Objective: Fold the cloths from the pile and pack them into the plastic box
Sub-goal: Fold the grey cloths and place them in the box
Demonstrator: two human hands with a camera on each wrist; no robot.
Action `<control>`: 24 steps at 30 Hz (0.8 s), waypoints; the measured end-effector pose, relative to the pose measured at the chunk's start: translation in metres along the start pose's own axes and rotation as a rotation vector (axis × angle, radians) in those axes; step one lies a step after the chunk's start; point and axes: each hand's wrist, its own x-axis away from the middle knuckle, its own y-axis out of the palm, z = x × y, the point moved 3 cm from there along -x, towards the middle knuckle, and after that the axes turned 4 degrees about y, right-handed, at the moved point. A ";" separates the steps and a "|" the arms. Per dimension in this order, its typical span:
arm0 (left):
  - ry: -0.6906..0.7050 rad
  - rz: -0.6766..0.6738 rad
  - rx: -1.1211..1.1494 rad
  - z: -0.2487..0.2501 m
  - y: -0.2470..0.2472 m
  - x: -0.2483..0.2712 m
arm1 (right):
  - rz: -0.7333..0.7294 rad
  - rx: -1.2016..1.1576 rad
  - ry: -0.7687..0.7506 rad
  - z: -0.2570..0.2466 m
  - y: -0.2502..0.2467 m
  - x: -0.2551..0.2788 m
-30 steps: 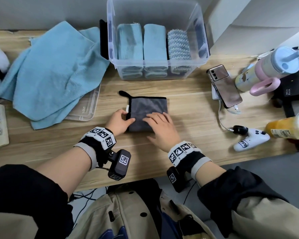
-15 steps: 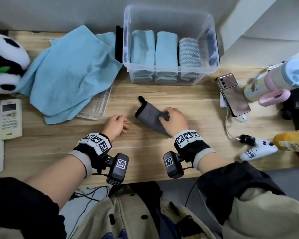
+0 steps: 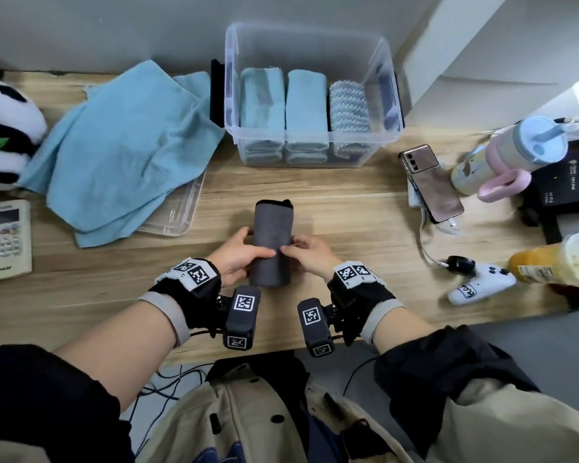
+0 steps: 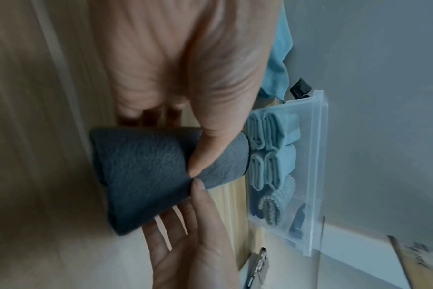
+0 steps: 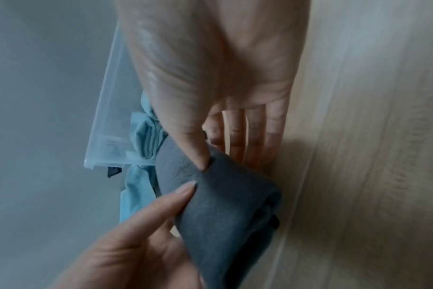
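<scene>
A dark grey cloth [image 3: 270, 242], folded into a narrow strip, is held lengthwise just above the wooden table. My left hand [image 3: 248, 253] pinches its left side, thumb on top, fingers beneath. My right hand [image 3: 302, 252] pinches the right side the same way. In the left wrist view my thumb presses into the grey cloth [image 4: 141, 170]. The right wrist view shows the same cloth [image 5: 223, 205] between both thumbs. The clear plastic box [image 3: 230, 95] stands behind, with three folded cloths upright inside. A pile of light blue cloths [image 3: 121, 145] lies at the back left.
A clear lid [image 3: 178, 217] lies under the pile's edge. A remote [image 3: 7, 238] and panda plush [image 3: 4, 128] are at the left. On the right are a phone [image 3: 432, 182], a tumbler [image 3: 515, 152], a white controller [image 3: 478, 285] and a drink cup [image 3: 555, 262].
The grey cloth lay flat under both hands a second ago. My right hand picked it up, and now both hands hold it folded narrower, pointing towards the box.
</scene>
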 end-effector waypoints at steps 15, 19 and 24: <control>0.420 -0.195 -0.182 0.128 0.019 0.018 | 0.043 -0.385 -0.320 -0.124 -0.073 0.041; 0.546 0.009 -0.199 0.167 -0.005 0.007 | 0.152 -0.380 -0.338 -0.161 -0.113 0.028; 0.688 0.249 -0.165 0.202 -0.036 -0.017 | 0.267 -0.391 -0.286 -0.200 -0.165 -0.003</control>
